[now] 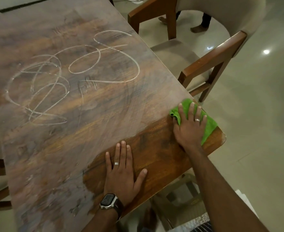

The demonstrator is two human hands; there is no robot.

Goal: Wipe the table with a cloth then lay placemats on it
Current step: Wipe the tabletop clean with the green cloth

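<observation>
One wooden table (91, 101) fills most of the view, its top covered with a dusty white film and looping chalk-like scribbles (74, 72). A darker, clean patch of wood lies at the near right corner. Two hands are on the table. The right hand (190, 126) lies flat with fingers spread and straight, pressing one green cloth (209, 126) against the table top close to the right edge, near the corner; it wears one ring. The left hand (123, 174) rests palm down on the clean patch, fingers straight and slightly spread, holding nothing; it also wears one ring, and one watch (109, 202) sits on its wrist. One wooden chair (211, 64) with pale upholstery stands just beside the table's right edge, on a glossy tiled floor (255, 131). Two bare feet (198, 28) of another person show beyond the chair.
</observation>
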